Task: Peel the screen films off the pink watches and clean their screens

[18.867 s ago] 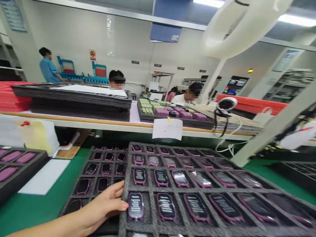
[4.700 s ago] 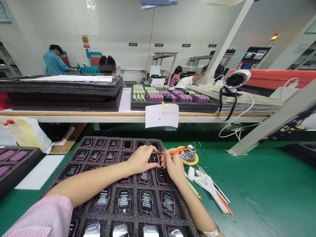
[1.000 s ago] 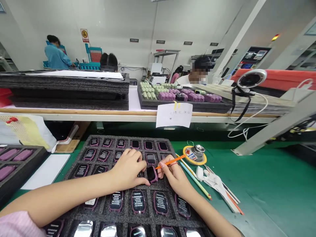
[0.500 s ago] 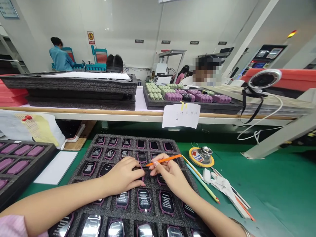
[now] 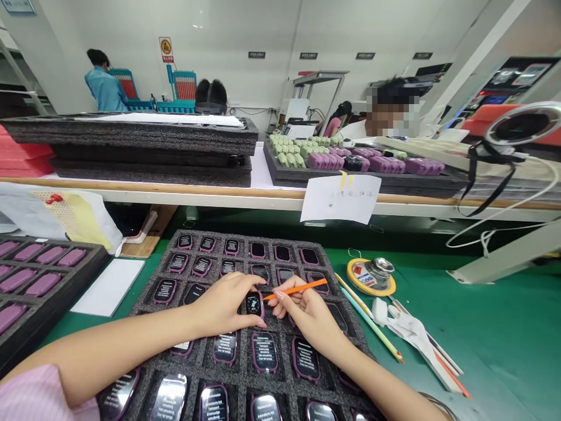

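Note:
A dark foam tray (image 5: pixel 239 260) on the green bench holds several purple-rimmed smartwatch bodies with black screens. My left hand (image 5: pixel 225 304) is closed around one watch body (image 5: pixel 254 304), pinching it between thumb and fingers just above the tray's middle. My right hand (image 5: pixel 307 310) sits right beside it, gripping a thin orange stick (image 5: pixel 295 288) whose near end points at the held watch.
A second foam tray of purple parts (image 5: pixel 39 275) lies at the left, next to a white sheet (image 5: pixel 109 286). To the right are a small round tin (image 5: pixel 371 276), sticks and white wipes (image 5: pixel 407 327). A shelf above carries stacked foam trays (image 5: pixel 140 149). Other people work behind.
My left hand has lifted the watch body so its screen shows between my fingers. The orange stick has come closer to it. The view has shifted slightly left and nearer.

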`<move>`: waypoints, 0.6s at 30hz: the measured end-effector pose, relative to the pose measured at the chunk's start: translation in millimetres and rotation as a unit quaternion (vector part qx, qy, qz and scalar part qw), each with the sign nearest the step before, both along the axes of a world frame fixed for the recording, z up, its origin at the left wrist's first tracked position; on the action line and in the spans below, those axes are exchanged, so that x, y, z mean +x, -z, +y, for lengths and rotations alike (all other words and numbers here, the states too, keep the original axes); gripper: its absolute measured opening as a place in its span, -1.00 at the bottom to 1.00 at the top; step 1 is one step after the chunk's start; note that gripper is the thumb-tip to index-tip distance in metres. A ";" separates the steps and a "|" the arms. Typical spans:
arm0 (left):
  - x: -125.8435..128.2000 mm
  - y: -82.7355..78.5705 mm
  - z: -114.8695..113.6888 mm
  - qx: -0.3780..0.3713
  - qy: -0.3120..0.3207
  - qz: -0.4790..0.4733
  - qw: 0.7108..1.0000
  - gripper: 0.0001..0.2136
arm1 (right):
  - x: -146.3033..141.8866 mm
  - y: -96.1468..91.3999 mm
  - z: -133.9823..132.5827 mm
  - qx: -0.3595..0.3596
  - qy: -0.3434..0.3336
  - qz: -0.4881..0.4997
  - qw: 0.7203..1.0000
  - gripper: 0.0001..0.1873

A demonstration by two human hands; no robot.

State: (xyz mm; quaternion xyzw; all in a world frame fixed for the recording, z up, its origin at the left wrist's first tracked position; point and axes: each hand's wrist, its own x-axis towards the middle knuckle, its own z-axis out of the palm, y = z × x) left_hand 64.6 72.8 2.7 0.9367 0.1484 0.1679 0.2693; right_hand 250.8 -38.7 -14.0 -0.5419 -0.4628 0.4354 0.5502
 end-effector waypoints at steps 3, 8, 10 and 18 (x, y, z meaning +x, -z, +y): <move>0.3 0.5 0.3 -0.002 0.000 0.000 1.000 -0.37 | 0.2 0.8 -0.1 0.000 -0.007 -0.005 1.000 -0.51; -2.6 2.9 3.1 0.021 0.007 -0.003 1.000 -0.45 | -0.5 1.2 0.8 0.004 -0.010 -0.003 1.000 -0.53; -5.1 1.4 1.2 0.061 0.014 -0.016 0.998 -0.53 | -1.7 1.5 1.4 0.006 -0.009 -0.001 1.000 -0.53; -4.0 -14.3 -30.4 0.240 0.128 -0.048 0.961 -0.89 | -0.7 1.3 13.0 0.031 0.029 0.011 0.999 -0.50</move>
